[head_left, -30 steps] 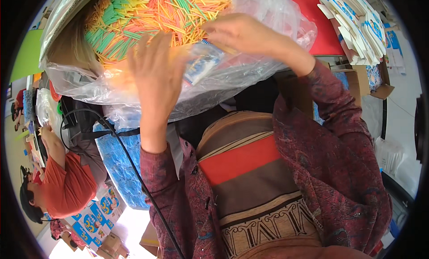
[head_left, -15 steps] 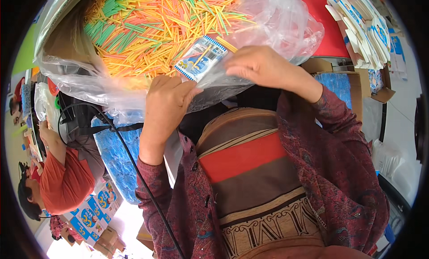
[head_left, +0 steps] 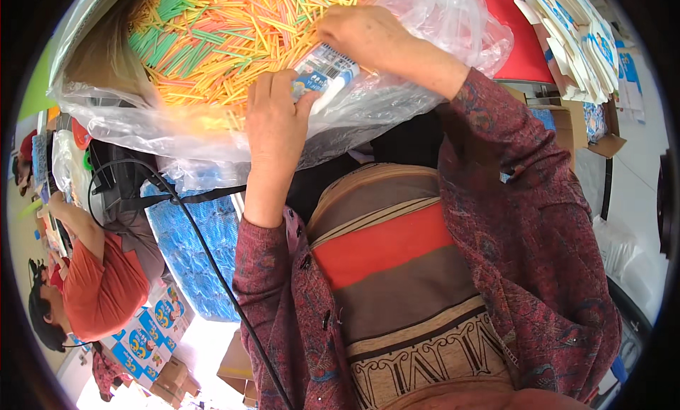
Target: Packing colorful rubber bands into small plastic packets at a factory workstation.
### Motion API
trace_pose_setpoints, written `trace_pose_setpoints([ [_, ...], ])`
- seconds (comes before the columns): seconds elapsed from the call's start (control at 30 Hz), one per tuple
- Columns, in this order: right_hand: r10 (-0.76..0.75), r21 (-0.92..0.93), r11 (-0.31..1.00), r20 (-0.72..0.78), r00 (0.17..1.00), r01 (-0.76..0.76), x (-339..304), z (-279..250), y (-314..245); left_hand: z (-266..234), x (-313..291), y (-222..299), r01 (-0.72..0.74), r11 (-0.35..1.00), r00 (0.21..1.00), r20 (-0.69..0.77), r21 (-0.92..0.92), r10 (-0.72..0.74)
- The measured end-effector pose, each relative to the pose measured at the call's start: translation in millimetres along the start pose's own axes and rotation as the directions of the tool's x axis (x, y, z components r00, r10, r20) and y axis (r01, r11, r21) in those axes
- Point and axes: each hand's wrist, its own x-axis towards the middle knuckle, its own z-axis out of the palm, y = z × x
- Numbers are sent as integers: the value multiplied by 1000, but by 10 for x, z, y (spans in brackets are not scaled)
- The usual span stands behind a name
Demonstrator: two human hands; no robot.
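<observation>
The packet (head_left: pixel 322 73) between the left hand (head_left: pixel 273 118) and the right hand (head_left: pixel 367 38) could slip onto the sticks (head_left: pixel 237 38) just beyond them, perhaps, if the left hand pinches too lightly. This left hand is nearly closed, holding the packet's near end; farther away, the right hand is curled at its far edge, and whether it grips, I cannot tell.

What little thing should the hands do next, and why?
Maybe the right hand could pinch a stick or two from the pile of sticks. Its curled fingertips are right at the pile's edge, and the left hand is already at the left end of the packet. I can't tell whether the right fingers hold a stick already.
</observation>
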Motion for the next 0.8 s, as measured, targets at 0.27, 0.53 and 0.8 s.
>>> trace_pose_setpoints([
  [0.27,32,133,991,-35,999,-27,-452,-188,-89,5,106,-21,25,1000,978,207,8,-27],
  [0.53,234,154,958,73,969,-243,-641,-234,-119,114,115,-27,15,999,994,109,43,-19],
  [0.8,318,-94,947,175,932,-306,-555,-244,-57,156,207,-87,-2,997,984,177,75,-12],
])
